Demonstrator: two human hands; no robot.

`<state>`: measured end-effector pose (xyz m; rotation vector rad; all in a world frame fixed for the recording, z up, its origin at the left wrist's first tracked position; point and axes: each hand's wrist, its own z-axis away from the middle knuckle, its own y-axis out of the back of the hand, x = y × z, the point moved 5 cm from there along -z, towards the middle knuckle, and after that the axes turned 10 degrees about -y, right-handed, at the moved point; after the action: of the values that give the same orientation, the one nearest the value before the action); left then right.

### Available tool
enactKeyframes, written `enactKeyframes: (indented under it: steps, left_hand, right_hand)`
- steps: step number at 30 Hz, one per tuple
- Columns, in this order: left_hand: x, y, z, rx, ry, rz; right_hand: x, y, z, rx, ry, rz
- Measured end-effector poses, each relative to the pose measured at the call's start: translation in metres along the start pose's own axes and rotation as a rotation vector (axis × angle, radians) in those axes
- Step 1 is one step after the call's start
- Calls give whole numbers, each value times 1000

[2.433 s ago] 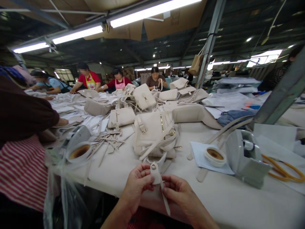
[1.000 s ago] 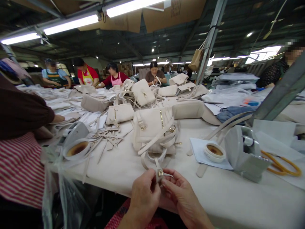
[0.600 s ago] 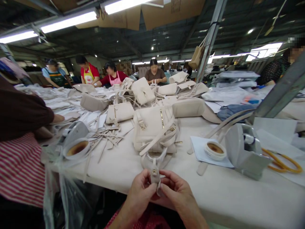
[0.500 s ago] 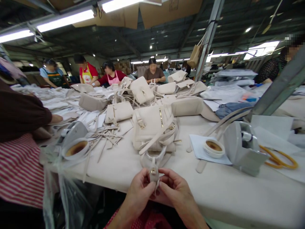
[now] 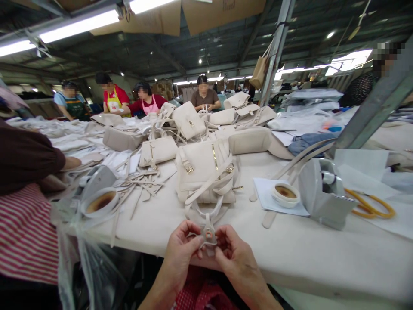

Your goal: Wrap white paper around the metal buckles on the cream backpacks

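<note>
At the table's front edge, my left hand (image 5: 184,244) and my right hand (image 5: 232,249) pinch opposite sides of a small beige leather tab (image 5: 209,237). A small ring-shaped metal fitting sits in the middle of this tab. The tab runs up to the looped handle (image 5: 208,212) of a beige bag (image 5: 204,165). Lying flap up just beyond my hands, the bag has gold buckles and a gold zip, with loose straps across it. Some of my fingertips are hidden behind the tab.
A shallow white pot (image 5: 285,195) of brown paste stands on folded paper by a grey dispenser (image 5: 325,193) at right. Another brown-stained pot (image 5: 100,202) is at left. Yellow-handled scissors (image 5: 371,204), leather strips (image 5: 146,183) and piled bags (image 5: 189,120) surround. Co-workers stand around the table.
My hands have moved slightly apart. The tab between them now looks wider and opened out at its lower end, and its fitting shows an orange tint instead of gold.
</note>
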<state>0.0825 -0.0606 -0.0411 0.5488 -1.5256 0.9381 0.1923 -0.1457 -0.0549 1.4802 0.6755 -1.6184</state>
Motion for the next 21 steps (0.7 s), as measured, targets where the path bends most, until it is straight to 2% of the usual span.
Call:
enactKeyframes:
  steps: [6, 9, 11, 13, 17, 19, 21]
  left_hand:
    - [16, -11, 14, -140, -514, -604]
    - [15, -13, 16, -172, -643, -737]
    - [17, -16, 12, -175, -692, -789]
    - [20, -20, 7, -152, -682, -788]
    - [21, -26, -1, -66, -539, -674]
    - [21, -29, 0, -67, -560, -702]
    - [22, -33, 3, -133, -649, -804]
  right_hand:
    - [4, 6, -3, 38, -11, -126]
    - [7, 6, -4, 39, 2, -65]
    - [9, 2, -4, 40, 35, 33]
    - [12, -3, -2, 48, 112, 139]
    - [16, -6, 6, 175, 274, 224]
    - [16, -3, 6, 173, 262, 192]
    - [15, 0, 2, 91, 189, 144]
